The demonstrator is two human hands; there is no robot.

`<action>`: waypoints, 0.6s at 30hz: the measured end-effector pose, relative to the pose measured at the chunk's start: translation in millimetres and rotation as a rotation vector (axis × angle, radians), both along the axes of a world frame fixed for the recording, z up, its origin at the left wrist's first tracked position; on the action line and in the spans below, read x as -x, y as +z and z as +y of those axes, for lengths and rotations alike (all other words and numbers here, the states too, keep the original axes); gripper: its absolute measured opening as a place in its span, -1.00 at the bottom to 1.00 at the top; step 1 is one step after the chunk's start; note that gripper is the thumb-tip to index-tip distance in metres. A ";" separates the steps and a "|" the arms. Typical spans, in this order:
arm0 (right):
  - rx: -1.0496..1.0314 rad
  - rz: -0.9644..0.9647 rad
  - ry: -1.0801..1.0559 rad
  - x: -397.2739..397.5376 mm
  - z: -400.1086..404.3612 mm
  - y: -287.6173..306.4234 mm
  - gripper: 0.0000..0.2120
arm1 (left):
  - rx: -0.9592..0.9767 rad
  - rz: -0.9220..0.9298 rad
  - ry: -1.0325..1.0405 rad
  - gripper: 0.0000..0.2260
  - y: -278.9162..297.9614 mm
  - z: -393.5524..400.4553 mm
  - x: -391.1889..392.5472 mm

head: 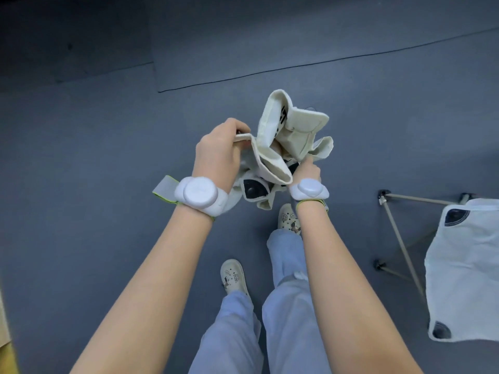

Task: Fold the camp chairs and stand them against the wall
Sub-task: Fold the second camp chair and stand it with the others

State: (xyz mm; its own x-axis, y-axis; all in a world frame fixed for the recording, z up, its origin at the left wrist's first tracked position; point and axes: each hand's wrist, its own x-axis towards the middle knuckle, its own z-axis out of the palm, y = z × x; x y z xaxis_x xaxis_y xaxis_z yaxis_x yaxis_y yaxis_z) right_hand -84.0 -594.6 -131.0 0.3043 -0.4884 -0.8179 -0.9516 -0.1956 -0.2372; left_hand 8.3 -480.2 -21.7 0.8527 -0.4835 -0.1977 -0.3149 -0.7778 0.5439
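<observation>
I hold a folded camp chair in front of me, its cream fabric bunched up with dark corner patches showing. My left hand grips the fabric edge at the chair's left side. My right hand is closed on the bundle's lower right, mostly hidden behind the cloth. A second camp chair stands unfolded on the floor at the right, with a white seat and thin metal legs.
Dark grey floor mats cover the ground, with a seam running across ahead. My feet in cream clogs stand below the bundle. A yellowish edge shows at the far left.
</observation>
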 end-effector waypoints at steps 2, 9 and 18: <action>0.006 -0.036 -0.013 5.3 3.5 -2.8 -0.60 | -0.028 0.010 -0.023 -0.79 -0.4 -0.7 -2.1; -0.044 -0.098 -0.022 10.3 -6.4 11.2 -0.67 | -0.129 0.135 -0.084 -0.70 7.6 -3.7 -13.6; 0.058 -0.404 0.138 -24.5 -57.4 76.7 -0.51 | -0.132 0.242 -0.061 -0.68 8.2 -6.1 -26.5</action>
